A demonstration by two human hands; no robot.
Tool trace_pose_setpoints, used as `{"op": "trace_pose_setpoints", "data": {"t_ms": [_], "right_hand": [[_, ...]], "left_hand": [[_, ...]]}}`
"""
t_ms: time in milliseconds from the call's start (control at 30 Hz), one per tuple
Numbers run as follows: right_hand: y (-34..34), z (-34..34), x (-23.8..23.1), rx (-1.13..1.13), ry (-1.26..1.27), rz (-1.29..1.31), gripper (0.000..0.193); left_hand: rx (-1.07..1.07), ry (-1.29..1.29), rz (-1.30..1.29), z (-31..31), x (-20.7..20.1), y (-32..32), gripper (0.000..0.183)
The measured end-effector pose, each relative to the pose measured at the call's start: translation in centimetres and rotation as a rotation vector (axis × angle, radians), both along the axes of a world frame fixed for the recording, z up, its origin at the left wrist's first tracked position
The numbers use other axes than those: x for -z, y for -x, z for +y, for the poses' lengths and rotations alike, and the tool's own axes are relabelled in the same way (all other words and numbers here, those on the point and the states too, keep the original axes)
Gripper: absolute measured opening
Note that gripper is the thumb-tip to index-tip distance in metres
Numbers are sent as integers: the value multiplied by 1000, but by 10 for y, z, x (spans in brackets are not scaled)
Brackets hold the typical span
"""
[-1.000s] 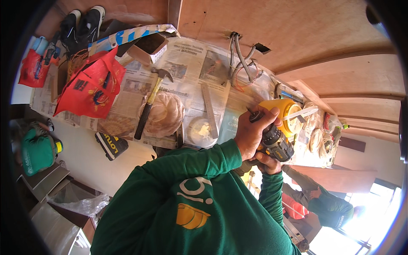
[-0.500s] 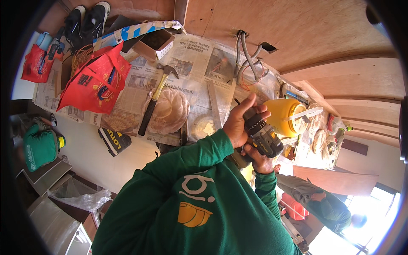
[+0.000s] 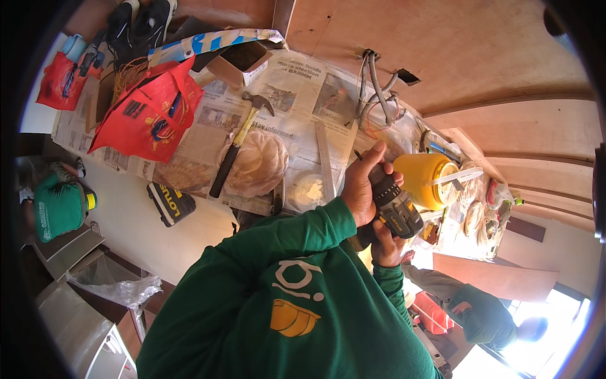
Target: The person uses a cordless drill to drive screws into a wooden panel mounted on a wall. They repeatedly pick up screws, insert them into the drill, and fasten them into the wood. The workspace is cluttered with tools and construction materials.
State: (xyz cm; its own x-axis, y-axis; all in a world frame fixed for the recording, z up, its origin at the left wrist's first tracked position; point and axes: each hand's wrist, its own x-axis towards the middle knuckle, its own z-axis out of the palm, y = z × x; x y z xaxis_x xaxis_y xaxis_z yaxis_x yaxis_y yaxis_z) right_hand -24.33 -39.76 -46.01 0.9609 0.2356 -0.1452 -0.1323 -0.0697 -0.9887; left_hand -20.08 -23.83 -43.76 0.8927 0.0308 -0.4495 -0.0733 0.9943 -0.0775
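A black and grey cordless drill (image 3: 399, 211) is held in front of my chest, its chuck pointing up and away. My left hand (image 3: 361, 189) is wrapped round the chuck end, with the thumb along one side and fingertips showing on the other. At the lower end, my right hand (image 3: 386, 245) grips the drill by its handle, which is mostly hidden. A thin dark bit (image 3: 358, 154) seems to stick out past the chuck, partly behind my left hand. Just right of the drill stands a yellow plastic tub (image 3: 429, 182) with a white strip across it.
Newspaper (image 3: 297, 95) covers the bench, bearing a hammer (image 3: 240, 142), a plastic-wrapped bundle (image 3: 259, 165), a metal ruler (image 3: 325, 158) and a red bag (image 3: 148, 117). Cables (image 3: 377, 88) hang from the plywood wall (image 3: 454, 50). One person (image 3: 60, 208) is at left, another (image 3: 483, 312) at lower right.
The view has shifted slightly, so the bench things appear a little further right. Both hands stay on the drill, which has shifted only slightly in view.
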Motion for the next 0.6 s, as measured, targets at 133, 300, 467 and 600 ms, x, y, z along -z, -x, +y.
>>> {"op": "trace_pose_setpoints", "data": {"t_ms": [133, 300, 467, 600], "right_hand": [[1, -3, 2, -24, -19, -35, 45], [5, 4, 5, 5, -2, -120, 43], [4, 3, 18, -23, 82, -247, 48], [2, 8, 22, 45, 45, -265, 41]], "left_hand": [[1, -83, 16, -1, -6, 3, 32], [23, -183, 62, -2, 0, -4, 30], [-2, -115, 113, 1, -2, -3, 28], [-2, -122, 110, 1, 1, -5, 27]]}}
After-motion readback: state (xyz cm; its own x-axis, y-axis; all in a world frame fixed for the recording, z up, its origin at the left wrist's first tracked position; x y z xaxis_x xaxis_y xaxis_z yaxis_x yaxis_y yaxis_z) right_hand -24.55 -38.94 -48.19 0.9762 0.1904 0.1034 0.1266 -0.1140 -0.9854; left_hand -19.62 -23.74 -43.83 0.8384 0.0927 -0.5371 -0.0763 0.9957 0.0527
